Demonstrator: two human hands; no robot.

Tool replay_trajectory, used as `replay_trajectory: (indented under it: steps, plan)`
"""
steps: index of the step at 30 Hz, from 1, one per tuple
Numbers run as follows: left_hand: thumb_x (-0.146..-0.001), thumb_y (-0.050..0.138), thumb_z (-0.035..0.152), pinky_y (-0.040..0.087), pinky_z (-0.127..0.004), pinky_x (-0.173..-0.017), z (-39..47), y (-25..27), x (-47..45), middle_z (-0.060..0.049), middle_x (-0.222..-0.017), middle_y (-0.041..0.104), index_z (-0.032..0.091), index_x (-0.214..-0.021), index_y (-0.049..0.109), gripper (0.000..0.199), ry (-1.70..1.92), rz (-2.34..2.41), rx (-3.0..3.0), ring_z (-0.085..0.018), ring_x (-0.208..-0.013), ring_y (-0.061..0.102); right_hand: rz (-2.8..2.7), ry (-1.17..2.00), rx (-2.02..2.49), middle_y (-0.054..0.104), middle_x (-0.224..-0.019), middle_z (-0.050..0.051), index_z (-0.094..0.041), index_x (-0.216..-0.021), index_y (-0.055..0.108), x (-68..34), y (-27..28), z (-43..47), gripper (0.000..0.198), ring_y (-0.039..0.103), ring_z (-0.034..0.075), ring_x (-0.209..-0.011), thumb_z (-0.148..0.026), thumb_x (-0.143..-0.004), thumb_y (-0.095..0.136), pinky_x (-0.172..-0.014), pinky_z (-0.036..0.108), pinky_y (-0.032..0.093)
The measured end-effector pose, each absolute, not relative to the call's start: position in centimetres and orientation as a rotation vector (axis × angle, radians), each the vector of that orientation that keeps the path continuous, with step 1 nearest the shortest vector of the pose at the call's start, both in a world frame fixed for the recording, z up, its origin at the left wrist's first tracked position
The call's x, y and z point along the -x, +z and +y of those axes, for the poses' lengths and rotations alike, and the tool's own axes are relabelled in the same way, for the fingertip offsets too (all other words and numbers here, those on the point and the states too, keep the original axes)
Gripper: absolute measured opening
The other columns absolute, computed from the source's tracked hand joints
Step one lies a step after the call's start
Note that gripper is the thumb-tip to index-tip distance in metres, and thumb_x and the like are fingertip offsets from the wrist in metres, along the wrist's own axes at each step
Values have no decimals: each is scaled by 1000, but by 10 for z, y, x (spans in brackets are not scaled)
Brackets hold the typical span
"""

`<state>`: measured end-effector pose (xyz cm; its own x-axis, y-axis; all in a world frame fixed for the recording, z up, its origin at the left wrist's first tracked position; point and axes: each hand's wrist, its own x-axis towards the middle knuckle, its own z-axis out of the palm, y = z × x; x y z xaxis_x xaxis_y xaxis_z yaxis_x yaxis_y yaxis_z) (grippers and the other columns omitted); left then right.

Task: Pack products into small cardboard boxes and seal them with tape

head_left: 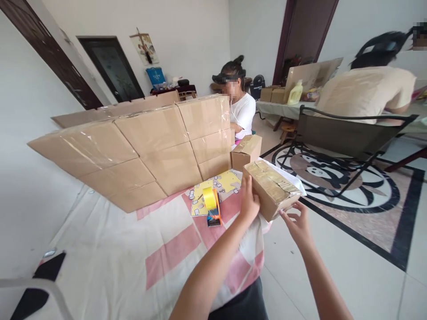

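Note:
A small brown cardboard box (271, 186), its top covered with clear tape, sits between my two hands near the right edge of the cloth-covered table (173, 253). My left hand (249, 202) presses against its near left side. On its right end, my right hand (296, 222) grips the lower corner with thumb and fingertips. Left of the box, a tape dispenser (213, 218) with a yellow roll (209, 198) lies on a yellow patterned sheet (230, 180). Just behind the held box stands another taped cardboard box (247, 151).
A wall of stacked cardboard boxes (160, 151) lines the table's far side. Behind it sits a person in white (245, 111). To the right are a dark folding chair (343, 138), a person in beige (367, 93) and a table with a yellow bottle (295, 93).

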<state>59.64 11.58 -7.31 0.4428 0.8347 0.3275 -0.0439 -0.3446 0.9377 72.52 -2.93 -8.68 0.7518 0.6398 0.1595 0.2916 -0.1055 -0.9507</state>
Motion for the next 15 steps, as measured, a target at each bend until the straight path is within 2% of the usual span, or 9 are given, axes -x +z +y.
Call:
replay_trajectory:
  steps: [4,7,10,12,15]
  plan:
    - [-96,43,12,1,-46,-132,87,-87,-612,-16,-175,-3,13,-167,12,78,1052,737,-1630,-27,-161,-12,-761,384,1676,37,-142,17,-28,-157,32,-722,-82,-26,103,70,23,-89,-74,-74,71,-74,41,63]
    - [-93,50,11,4,-45,-133,96,-83,-623,-17,-175,1,14,-167,15,81,1032,723,-1609,-27,-162,-8,-851,405,1737,31,-146,19,-27,-162,21,-725,-78,-16,122,69,23,-89,-71,-65,79,-82,46,63]
    - [-88,59,11,14,-49,-132,111,-71,-615,-17,-173,20,19,-165,26,84,1015,696,-1565,-30,-162,12,-834,353,1885,25,-153,25,-17,-164,9,-726,-75,1,146,66,29,-100,-68,-52,86,-93,48,59]
    - [-90,60,16,29,-53,-128,110,-65,-588,-18,-167,34,21,-162,32,78,1000,675,-1516,-31,-156,33,-797,296,1946,24,-154,27,-12,-164,6,-728,-76,16,148,60,36,-117,-68,-52,84,-100,48,56]
    - [-96,58,33,54,-53,-107,85,-67,-516,-20,-156,51,25,-158,39,65,971,667,-1441,-33,-135,60,-823,220,2007,24,-155,28,-9,-164,4,-733,-79,40,146,43,42,-140,-70,-56,80,-108,49,49]
